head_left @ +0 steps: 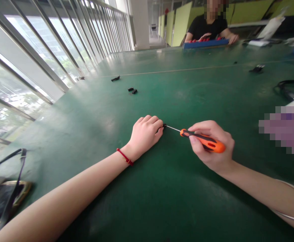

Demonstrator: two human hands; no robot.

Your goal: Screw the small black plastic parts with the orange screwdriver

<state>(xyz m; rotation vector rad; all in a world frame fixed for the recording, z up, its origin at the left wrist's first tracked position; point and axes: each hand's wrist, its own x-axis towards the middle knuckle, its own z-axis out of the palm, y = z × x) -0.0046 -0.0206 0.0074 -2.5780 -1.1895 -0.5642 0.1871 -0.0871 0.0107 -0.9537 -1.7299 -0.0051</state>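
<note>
My left hand (147, 135) rests on the green table, fingers closed round a small black part (164, 125) that is mostly hidden; only its end shows by the thumb and forefinger. In my right hand (213, 148) is a screwdriver (203, 141) with an orange and black handle, lying across the palm with thumb and fingers around it. Its thin metal shaft points left, and the tip meets the black part. A red cord bracelet (125, 157) circles my left wrist.
Small black pieces (132, 90) and another black piece (115, 78) lie farther up the table (91, 121). A phone (8, 198) with a strap is at lower left. Railings (61, 40) run along the left. Across the table a person (208, 28) sits behind a blue tray (206, 44).
</note>
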